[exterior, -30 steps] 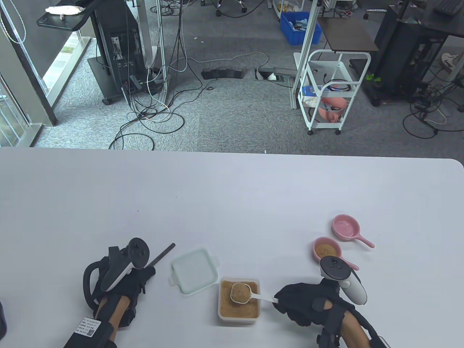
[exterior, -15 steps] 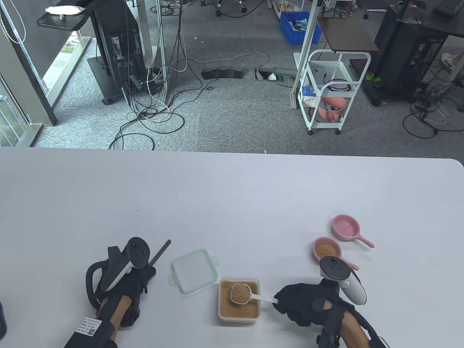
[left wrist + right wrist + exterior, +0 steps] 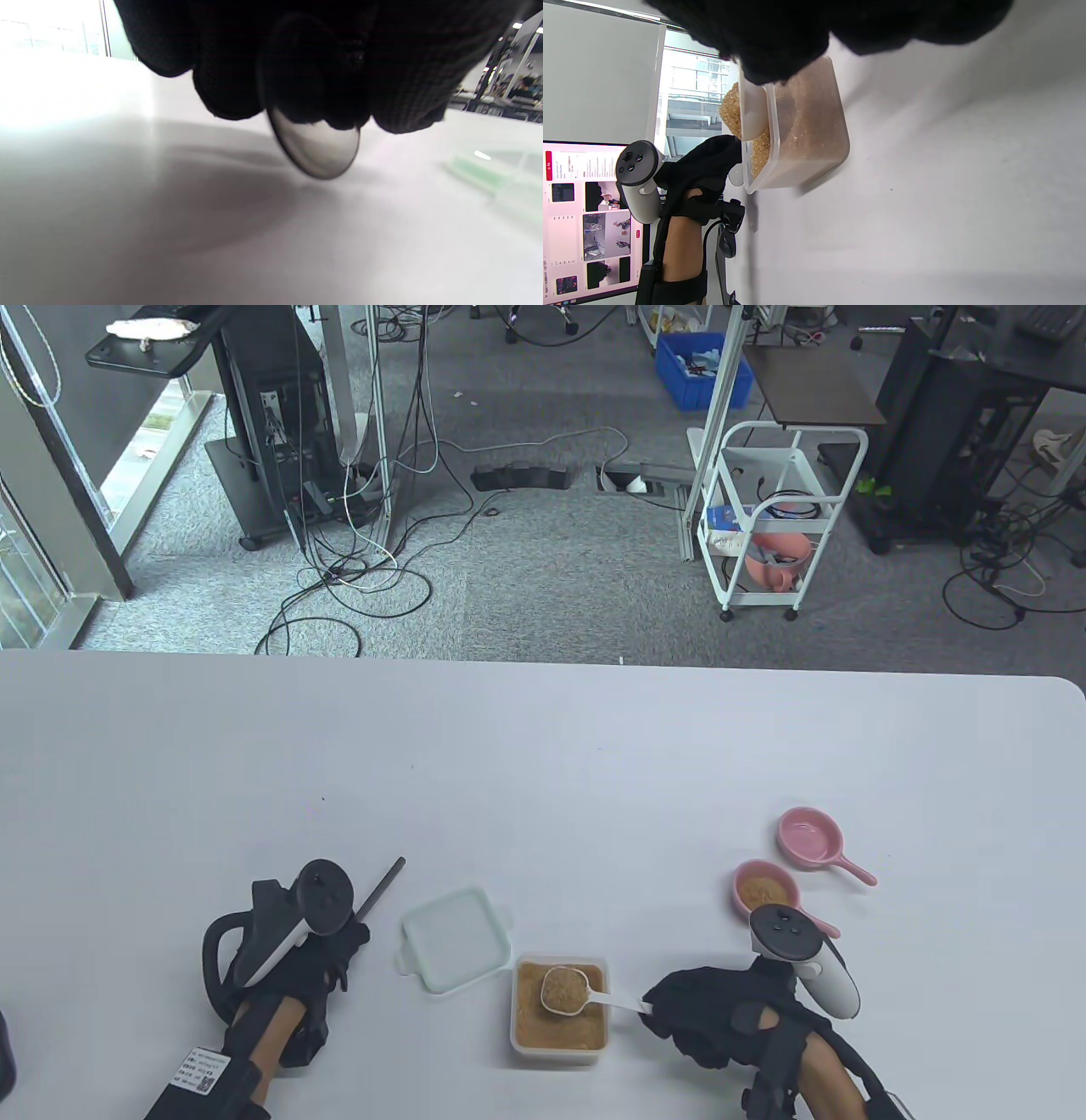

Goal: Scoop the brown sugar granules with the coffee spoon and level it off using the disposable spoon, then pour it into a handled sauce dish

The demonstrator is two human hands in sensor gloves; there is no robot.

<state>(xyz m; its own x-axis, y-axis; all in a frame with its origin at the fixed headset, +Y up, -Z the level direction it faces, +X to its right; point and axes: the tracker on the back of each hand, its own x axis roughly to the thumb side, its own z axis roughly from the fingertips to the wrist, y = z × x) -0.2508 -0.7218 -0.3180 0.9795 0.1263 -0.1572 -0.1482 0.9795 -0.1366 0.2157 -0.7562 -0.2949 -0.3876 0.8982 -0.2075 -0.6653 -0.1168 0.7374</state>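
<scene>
Right hand, lower right of the table view, pinches the handle of the white coffee spoon. We hold the bowl heaped with brown sugar directly over the open sugar container, bottom centre. Our read: parked there so whatever gets scraped off falls back into the container, not onto the table.

Left hand, lower left, is curled round the dark disposable spoon. The handle sticks out toward the upper right past the fingers. In the left wrist view the spoon's bowl pokes out below the gloved fingers, just above the tabletop. So we grip it at the bowl end, which probably means the straight handle is the levelling edge. That is a guess.

The two spoons are well apart; the container lid lies between them, flat on the table just up-left of the container. Levelling not yet done.

Right wrist view, turned on its side: mound on the coffee spoon clearly stands proud of the rim, so there is something to strike off.

Two pink handled sauce dishes sit at right, handles pointing lower right. The nearer dish already holds some brown sugar; the farther dish looks empty. Both are within short reach of the right hand, near its tracker, which suits a quick pour once level.

Risk as we see it: a tilt of the heaped spoon spills granules.
</scene>
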